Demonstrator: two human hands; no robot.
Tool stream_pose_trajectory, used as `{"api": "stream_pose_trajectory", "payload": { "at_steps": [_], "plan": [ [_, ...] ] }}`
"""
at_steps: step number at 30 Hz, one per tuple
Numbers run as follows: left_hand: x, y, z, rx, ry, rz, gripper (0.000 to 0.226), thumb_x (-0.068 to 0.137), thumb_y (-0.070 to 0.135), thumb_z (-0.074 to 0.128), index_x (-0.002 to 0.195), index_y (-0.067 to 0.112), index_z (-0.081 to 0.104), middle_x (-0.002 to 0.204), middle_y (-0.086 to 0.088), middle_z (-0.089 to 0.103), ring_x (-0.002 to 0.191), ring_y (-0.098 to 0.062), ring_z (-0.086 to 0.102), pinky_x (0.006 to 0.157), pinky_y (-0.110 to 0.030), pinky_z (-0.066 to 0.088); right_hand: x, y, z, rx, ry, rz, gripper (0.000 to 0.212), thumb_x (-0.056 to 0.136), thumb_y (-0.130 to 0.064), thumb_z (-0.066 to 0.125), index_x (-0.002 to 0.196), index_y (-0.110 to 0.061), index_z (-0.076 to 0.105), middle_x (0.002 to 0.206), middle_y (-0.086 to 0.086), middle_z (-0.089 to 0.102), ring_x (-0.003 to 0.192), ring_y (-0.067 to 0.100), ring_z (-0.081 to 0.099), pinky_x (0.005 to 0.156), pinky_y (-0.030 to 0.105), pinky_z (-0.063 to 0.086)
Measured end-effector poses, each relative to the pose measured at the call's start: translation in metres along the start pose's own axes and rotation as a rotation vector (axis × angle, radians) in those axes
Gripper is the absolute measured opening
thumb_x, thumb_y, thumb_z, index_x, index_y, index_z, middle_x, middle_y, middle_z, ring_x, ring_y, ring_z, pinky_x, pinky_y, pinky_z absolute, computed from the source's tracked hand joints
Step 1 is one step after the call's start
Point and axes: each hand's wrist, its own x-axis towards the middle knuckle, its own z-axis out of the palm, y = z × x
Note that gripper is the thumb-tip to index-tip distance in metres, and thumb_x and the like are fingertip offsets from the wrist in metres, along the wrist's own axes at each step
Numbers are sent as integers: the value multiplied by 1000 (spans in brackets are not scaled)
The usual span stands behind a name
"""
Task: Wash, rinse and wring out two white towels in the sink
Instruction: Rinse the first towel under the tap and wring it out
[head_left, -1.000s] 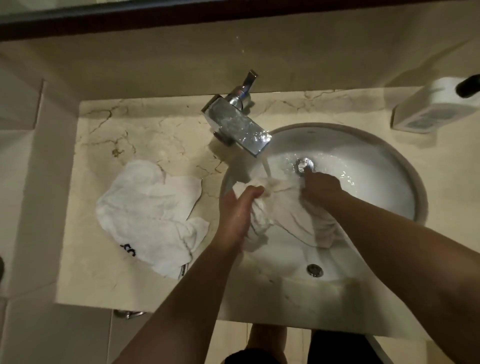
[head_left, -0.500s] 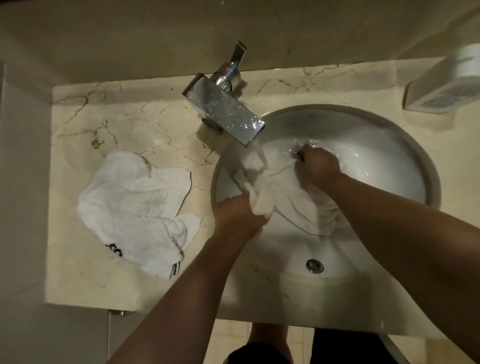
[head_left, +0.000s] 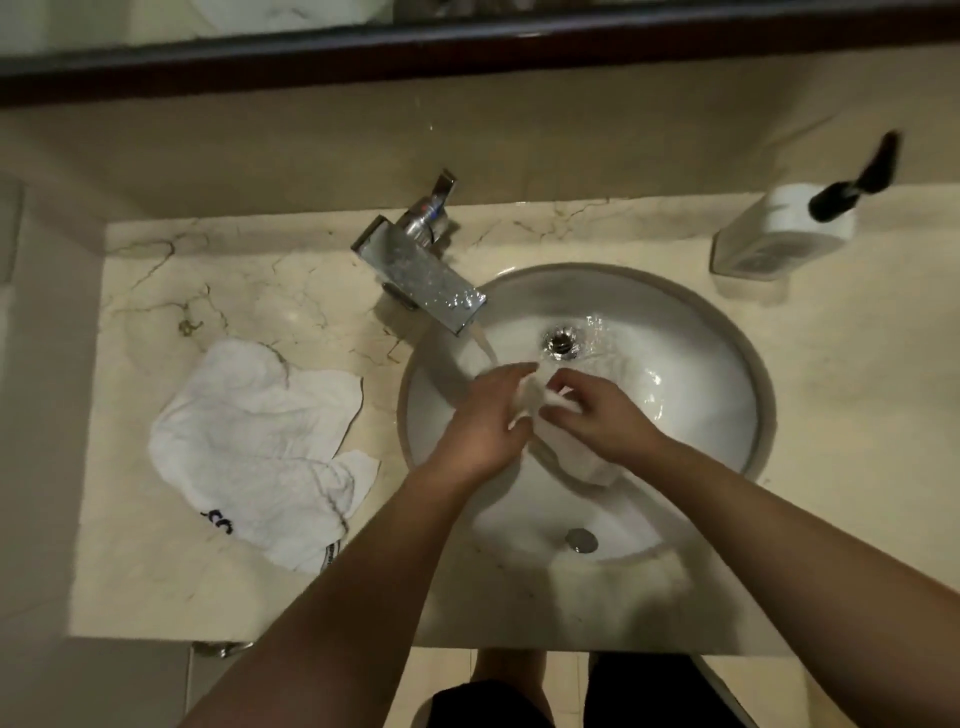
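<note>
A wet white towel (head_left: 576, 454) is bunched over the middle of the round white sink (head_left: 727, 374). My left hand (head_left: 485, 421) grips its left part and my right hand (head_left: 597, 410) pinches its upper end; the two hands meet over the cloth. Water runs from the chrome tap (head_left: 423, 275) into the basin just above my hands. A second white towel (head_left: 260, 447) with dark lettering lies crumpled on the marble counter to the left of the sink.
A white soap dispenser (head_left: 779, 234) with a black pump stands at the back right of the marble counter (head_left: 208, 286). The drain (head_left: 561, 342) and the overflow hole (head_left: 582, 540) are uncovered. A mirror frame runs along the top.
Both hands have come together at the sink's middle, gathering the spread towel into a tighter bunch. My right hand moved back off the drain. The counter towel has not moved.
</note>
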Motion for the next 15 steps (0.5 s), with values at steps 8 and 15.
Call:
{"api": "stream_pose_trajectory", "payload": {
  "at_steps": [8,15],
  "plan": [
    [-8,57,-45,159,-272,72,33,96,45,59,81,15,57,68,2,51,66,-17,48,56,-29,30,-68,-59,-69,-263,-14,16,11,84,-35,72,93,-29,68,74,-11,63,68,6,56,58,19,36],
    [-30,97,-63,321,-225,88,44,97,54,51,108,14,64,97,-2,65,92,-22,59,74,-29,37,-85,-53,-101,-653,-91,259,43,80,-55,67,79,-12,69,74,4,63,76,23,58,64,34,44]
  ]
}}
